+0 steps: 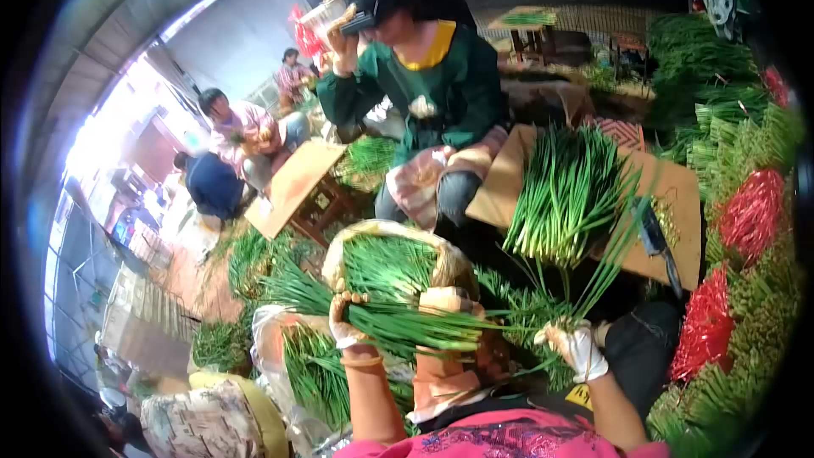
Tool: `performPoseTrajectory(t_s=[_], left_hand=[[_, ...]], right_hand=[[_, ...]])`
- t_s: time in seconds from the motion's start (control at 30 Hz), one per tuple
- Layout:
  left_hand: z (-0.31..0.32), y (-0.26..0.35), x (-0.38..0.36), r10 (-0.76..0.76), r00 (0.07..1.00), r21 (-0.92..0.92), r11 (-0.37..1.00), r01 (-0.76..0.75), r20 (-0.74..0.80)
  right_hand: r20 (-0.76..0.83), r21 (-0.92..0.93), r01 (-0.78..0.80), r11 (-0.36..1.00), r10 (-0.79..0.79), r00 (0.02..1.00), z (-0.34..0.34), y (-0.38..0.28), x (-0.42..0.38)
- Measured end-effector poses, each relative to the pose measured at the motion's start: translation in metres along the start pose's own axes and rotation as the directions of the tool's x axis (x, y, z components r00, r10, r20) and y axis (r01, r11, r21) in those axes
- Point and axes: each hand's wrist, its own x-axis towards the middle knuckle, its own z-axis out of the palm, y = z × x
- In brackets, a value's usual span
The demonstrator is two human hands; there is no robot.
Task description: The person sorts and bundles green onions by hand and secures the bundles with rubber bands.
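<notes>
From here, at lower centre, the left hand [348, 322] rises on an upright forearm, fingers clamped round the green bundle [415, 326], palm hidden. The right hand [575, 349] slants in from lower right, fingertips bunched by loose stalks [604, 284]; I can't tell if they're gripping. The sack's rim [332, 259] crowds the bundle's far side.

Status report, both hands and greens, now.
Left hand gripping green bunch. Right hand by loose greens, grip unclear. Leaf-filled sack crowding close beyond bunch.
</notes>
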Motion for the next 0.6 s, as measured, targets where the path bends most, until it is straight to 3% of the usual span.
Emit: performPoseTrajectory(t_s=[0.03, 0.1, 0.2, 0.33, 0.37, 0.4, 0.47, 0.5, 0.53, 0.6], left_hand=[[0.004, 0.002, -0.002, 0.002, 1.000, -0.006, 1.000, -0.002, 0.020], [0.021, 0.003, -0.007, -0.083, 0.995, 0.063, 0.995, 0.080, 0.047], [0.029, -0.007, -0.013, -0.179, 0.979, 0.117, 0.979, 0.167, 0.101], [0.046, -0.022, -0.021, -0.283, 0.953, 0.134, 0.954, 0.268, 0.106], [0.054, -0.026, -0.023, -0.300, 0.948, 0.127, 0.950, 0.286, 0.108], [0.073, -0.028, -0.030, -0.299, 0.950, 0.197, 0.941, 0.277, 0.092], [0.078, -0.035, -0.026, -0.274, 0.955, 0.155, 0.954, 0.255, 0.114], [0.084, -0.038, -0.025, -0.257, 0.960, 0.130, 0.961, 0.243, 0.107], [0.103, -0.034, -0.029, -0.321, 0.933, 0.156, 0.942, 0.297, 0.160], [0.089, -0.046, -0.014, -0.243, 0.966, 0.105, 0.967, 0.233, 0.088]], right_hand=[[0.045, 0.496, -0.316, 0.809, 0.340, 0.940, 0.002, -0.012, -0.003], [0.003, 0.677, -0.298, 0.673, 0.403, 0.915, -0.008, -0.027, 0.001], [-0.148, 0.541, -0.142, 0.829, 0.261, 0.954, -0.043, -0.054, 0.011], [-0.256, 0.640, -0.073, 0.764, 0.303, 0.918, -0.071, -0.072, 0.018], [-0.305, 0.548, -0.019, 0.836, 0.221, 0.926, -0.083, -0.087, 0.020], [-0.354, 0.560, 0.017, 0.829, 0.220, 0.909, -0.090, -0.087, 0.019], [-0.435, 0.507, 0.071, 0.859, 0.184, 0.881, -0.101, -0.089, 0.014], [-0.480, 0.627, 0.156, 0.763, 0.221, 0.849, -0.099, -0.091, 0.011], [-0.482, 0.601, 0.151, 0.785, 0.205, 0.852, -0.104, -0.102, 0.009], [-0.471, 0.574, 0.135, 0.808, 0.191, 0.861, -0.109, -0.114, 0.005]])
